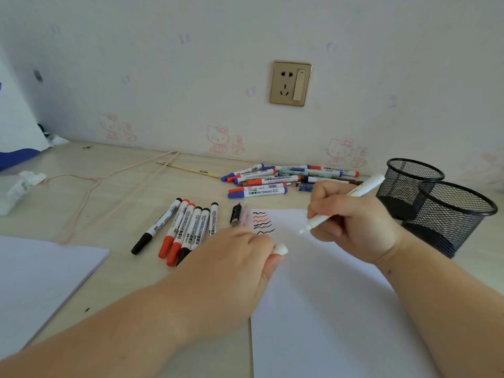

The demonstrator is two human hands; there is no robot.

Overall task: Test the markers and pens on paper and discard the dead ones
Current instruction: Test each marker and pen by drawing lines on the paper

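Note:
My right hand [351,222] grips a white marker [365,186], uncapped, with its tip just above or touching the white test paper [341,309]. My left hand [240,257] rests on the paper's left edge and pinches the white cap [281,249]. Black and red wavy test lines [263,222] sit at the paper's top left corner. Several tested black and red markers [185,227] lie in a row to the left. A black pen [235,213] and a pink pen [244,216] lie beside the paper. A pile of blue and red markers [272,181] lies near the wall.
Two black mesh pen cups [447,214] stand at the right, touching each other. A second white sheet [41,279] lies at the near left. A pink wire hanger [109,186], a wooden stick [188,170] and crumpled tissue [19,186] lie at the back left.

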